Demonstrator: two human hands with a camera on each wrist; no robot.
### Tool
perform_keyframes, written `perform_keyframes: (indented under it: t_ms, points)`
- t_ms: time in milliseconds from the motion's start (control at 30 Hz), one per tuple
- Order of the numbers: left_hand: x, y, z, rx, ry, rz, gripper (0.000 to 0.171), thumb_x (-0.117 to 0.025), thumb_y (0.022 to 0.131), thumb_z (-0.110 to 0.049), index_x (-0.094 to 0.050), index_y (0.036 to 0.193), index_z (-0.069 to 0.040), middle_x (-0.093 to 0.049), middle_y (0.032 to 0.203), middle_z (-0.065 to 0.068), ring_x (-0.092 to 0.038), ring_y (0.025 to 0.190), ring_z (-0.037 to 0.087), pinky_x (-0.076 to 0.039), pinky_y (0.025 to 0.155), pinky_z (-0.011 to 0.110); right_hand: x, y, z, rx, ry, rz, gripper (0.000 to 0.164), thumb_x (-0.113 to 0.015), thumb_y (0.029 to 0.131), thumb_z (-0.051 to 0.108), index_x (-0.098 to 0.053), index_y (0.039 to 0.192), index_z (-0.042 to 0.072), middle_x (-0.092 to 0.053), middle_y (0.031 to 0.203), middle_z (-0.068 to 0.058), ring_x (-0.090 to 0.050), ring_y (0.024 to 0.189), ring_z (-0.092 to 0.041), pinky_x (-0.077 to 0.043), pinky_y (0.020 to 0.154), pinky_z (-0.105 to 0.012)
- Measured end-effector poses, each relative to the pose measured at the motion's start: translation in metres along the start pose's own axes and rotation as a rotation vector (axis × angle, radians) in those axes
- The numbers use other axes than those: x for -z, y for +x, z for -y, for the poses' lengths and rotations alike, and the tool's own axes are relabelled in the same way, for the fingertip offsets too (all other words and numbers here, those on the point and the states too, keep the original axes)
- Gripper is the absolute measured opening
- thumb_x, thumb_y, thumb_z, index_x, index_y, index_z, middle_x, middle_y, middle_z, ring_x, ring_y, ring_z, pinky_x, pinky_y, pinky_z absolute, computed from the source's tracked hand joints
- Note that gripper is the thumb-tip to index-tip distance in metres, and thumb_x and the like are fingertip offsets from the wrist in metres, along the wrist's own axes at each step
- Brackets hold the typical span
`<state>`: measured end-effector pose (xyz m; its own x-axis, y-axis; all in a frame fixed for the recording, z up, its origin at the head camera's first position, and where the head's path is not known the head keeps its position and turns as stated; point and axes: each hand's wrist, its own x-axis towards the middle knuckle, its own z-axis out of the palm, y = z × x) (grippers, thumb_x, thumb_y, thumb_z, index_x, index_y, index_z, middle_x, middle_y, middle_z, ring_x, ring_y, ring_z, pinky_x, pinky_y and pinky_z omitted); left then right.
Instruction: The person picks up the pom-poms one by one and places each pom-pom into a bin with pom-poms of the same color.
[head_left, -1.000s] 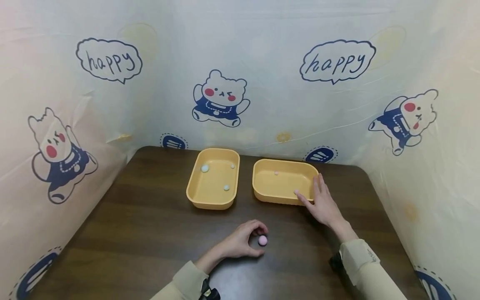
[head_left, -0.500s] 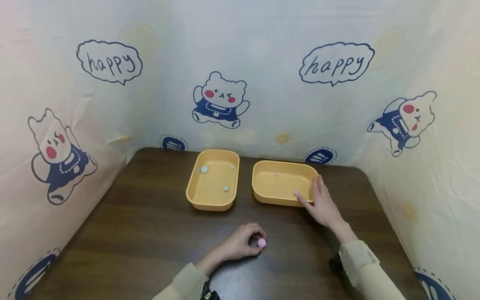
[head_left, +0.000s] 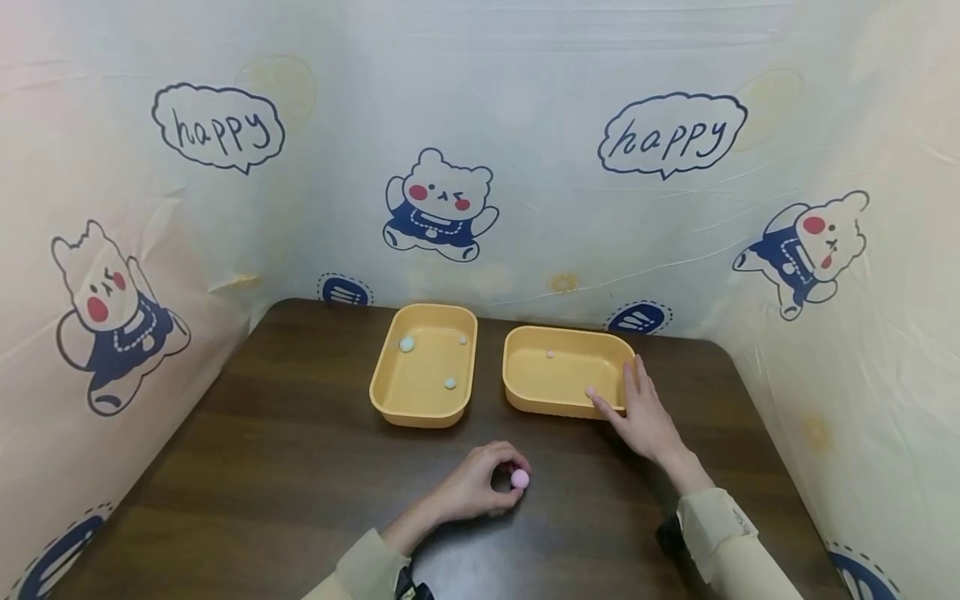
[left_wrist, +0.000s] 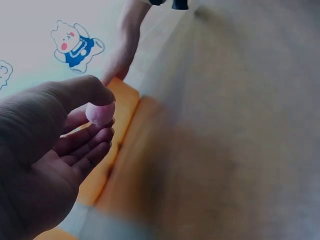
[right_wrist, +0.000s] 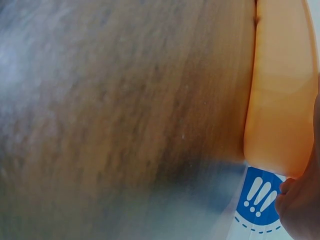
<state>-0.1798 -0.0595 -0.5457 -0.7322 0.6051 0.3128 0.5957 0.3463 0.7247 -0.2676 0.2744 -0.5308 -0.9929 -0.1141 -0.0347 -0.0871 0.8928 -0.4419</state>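
In the head view my left hand (head_left: 476, 485) pinches a pink ball (head_left: 520, 479) between thumb and fingertips, over the table's near middle. The same pink ball (left_wrist: 100, 113) shows under the curved thumb in the left wrist view. My right hand (head_left: 649, 419) rests on the right end of a yellow tray (head_left: 562, 406), its thumb at the near rim and its fairly straight fingers along the end wall. A small pink ball (head_left: 550, 355) lies in that tray, and another pink ball (head_left: 590, 392) sits by the thumb.
A second yellow tray (head_left: 423, 419), on the left, holds a larger pale blue-green ball (head_left: 407, 344) and two smaller ones. Both trays stand near the back edge of the dark wooden table (head_left: 300, 450). A printed curtain (head_left: 540, 250) hangs behind and at both sides.
My left thumb and fingers have closed from around the pink ball to a pinch on it, and the ball has risen slightly. The right hand has stayed at the tray.
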Motion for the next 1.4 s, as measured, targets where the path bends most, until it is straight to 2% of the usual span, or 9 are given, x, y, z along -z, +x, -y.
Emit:
perform_keyframes:
  t_ms: [100, 333, 467, 667, 867, 1000, 1133, 1400]
  points:
    - [0.005, 0.006, -0.005, 0.023, 0.026, -0.005, 0.025, -0.083, 0.09, -0.004, -0.078, 0.114, -0.007, -0.078, 0.112, 0.004, -0.069, 0.105, 0.01, -0.06, 0.096, 0.032, 0.002, 0.0, 0.0, 0.0, -0.002, -0.005, 0.113, -0.047, 0.106, 0.075, 0.001, 0.174, -0.001, 0.011, 0.184, -0.025, -0.01, 0.167, -0.059, -0.024, 0.128, -0.078]
    - [0.013, 0.02, -0.008, 0.052, 0.023, -0.013, 0.028, -0.083, 0.091, -0.006, -0.079, 0.119, -0.006, -0.079, 0.12, 0.005, -0.07, 0.113, 0.015, -0.057, 0.102, 0.031, 0.003, -0.002, 0.0, -0.007, 0.0, -0.005, 0.114, -0.046, 0.105, 0.077, 0.001, 0.175, 0.0, 0.012, 0.184, -0.024, -0.01, 0.167, -0.058, -0.024, 0.128, -0.077]
    - [0.016, 0.03, -0.01, 0.056, 0.003, -0.022, 0.028, -0.083, 0.09, -0.006, -0.078, 0.118, -0.008, -0.079, 0.12, 0.005, -0.07, 0.112, 0.015, -0.056, 0.101, 0.03, 0.004, -0.001, -0.002, -0.011, -0.004, -0.006, 0.115, -0.046, 0.105, 0.079, 0.002, 0.175, 0.0, 0.012, 0.184, -0.024, -0.01, 0.167, -0.058, -0.024, 0.128, -0.077]
    - [0.019, 0.044, -0.01, 0.063, -0.012, -0.034, 0.028, -0.082, 0.091, -0.007, -0.078, 0.119, -0.009, -0.078, 0.119, 0.006, -0.07, 0.11, 0.015, -0.059, 0.101, 0.037, 0.003, 0.0, -0.003, -0.021, -0.01, -0.014, 0.118, -0.044, 0.103, 0.082, 0.003, 0.175, 0.001, 0.015, 0.184, -0.023, -0.01, 0.167, -0.059, -0.024, 0.128, -0.078]
    - [0.023, 0.056, -0.009, 0.081, -0.035, -0.054, 0.029, -0.082, 0.092, -0.006, -0.077, 0.12, -0.01, -0.078, 0.118, 0.004, -0.068, 0.108, 0.015, -0.06, 0.102, 0.039, 0.0, 0.0, 0.0, -0.01, -0.001, -0.03, 0.116, -0.046, 0.104, 0.079, 0.002, 0.175, 0.001, 0.01, 0.184, -0.026, -0.012, 0.166, -0.059, -0.024, 0.127, -0.077]
    - [0.024, 0.062, -0.009, 0.085, -0.068, -0.072, 0.029, -0.081, 0.092, -0.003, -0.078, 0.12, -0.008, -0.077, 0.118, 0.006, -0.068, 0.107, 0.017, -0.06, 0.103, 0.048, -0.002, -0.002, 0.001, -0.01, 0.005, -0.034, 0.116, -0.046, 0.104, 0.08, 0.0, 0.175, 0.001, 0.007, 0.184, -0.026, -0.012, 0.167, -0.059, -0.026, 0.128, -0.076]
    - [0.025, 0.073, -0.007, 0.063, -0.087, -0.099, 0.026, -0.08, 0.092, -0.001, -0.077, 0.117, -0.005, -0.076, 0.115, 0.008, -0.069, 0.106, 0.017, -0.063, 0.1, 0.05, -0.001, -0.003, 0.002, -0.004, 0.004, -0.036, 0.116, -0.045, 0.104, 0.081, -0.001, 0.175, 0.0, 0.007, 0.184, -0.026, -0.012, 0.166, -0.059, -0.026, 0.128, -0.075]
    - [0.032, 0.097, 0.0, 0.055, -0.06, -0.121, 0.027, -0.08, 0.091, -0.002, -0.077, 0.118, -0.003, -0.077, 0.116, 0.01, -0.068, 0.107, 0.02, -0.062, 0.101, 0.043, -0.002, -0.004, 0.003, 0.004, 0.005, -0.04, 0.115, -0.045, 0.105, 0.079, 0.0, 0.175, 0.0, 0.007, 0.184, -0.027, -0.013, 0.166, -0.06, -0.026, 0.128, -0.076]
